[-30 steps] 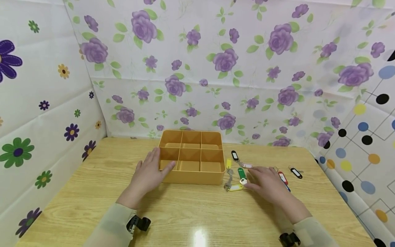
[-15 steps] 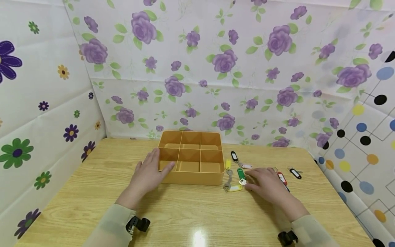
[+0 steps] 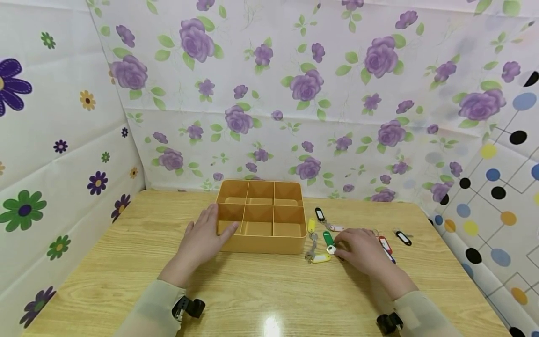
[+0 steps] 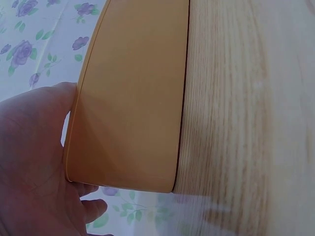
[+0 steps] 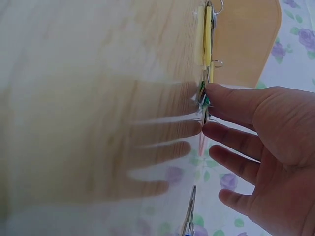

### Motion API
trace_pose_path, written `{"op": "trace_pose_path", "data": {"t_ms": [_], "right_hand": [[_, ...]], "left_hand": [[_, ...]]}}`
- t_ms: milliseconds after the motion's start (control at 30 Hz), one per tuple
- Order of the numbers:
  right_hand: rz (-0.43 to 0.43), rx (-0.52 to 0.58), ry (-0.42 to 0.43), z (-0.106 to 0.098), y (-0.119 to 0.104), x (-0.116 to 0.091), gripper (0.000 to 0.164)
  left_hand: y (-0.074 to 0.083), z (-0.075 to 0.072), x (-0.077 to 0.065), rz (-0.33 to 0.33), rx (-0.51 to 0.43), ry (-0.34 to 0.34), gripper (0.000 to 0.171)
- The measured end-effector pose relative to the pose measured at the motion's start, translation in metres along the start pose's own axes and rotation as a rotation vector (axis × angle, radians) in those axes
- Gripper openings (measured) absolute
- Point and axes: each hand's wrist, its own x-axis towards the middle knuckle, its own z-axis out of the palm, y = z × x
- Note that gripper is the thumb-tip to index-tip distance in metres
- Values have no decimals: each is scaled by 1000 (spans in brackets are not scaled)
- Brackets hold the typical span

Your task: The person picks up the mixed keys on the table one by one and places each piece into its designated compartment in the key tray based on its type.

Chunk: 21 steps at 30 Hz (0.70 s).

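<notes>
though smooth-walled and boxy, the tray (image 3: 265, 244) against relaxed left hand (image 3: 202, 239); right hand (image 3: 361, 250), pinch unclear, at rounded metal key (image 3: 330, 249)

Reads as a screened-off tabletop booth; can't tell home, lab or office beyond. Walled by a rose-print sheet (image 3: 278, 105) behind, a flower-print sheet (image 3: 69, 173) at left, a dotted sheet (image 3: 507, 201) at right, round a wood-grain table (image 3: 252, 285).
</notes>
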Motion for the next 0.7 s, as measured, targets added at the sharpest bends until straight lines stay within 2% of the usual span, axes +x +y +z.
{"op": "trace_pose_path", "data": {"t_ms": [233,700], "right_hand": [[27,22,-11,1,0,3,11],[66,19,-26,5,-1,7,14]], "left_hand": [[1,0,0,3,-5,8,101],[0,0,1,2,-11,-6,101]]}}
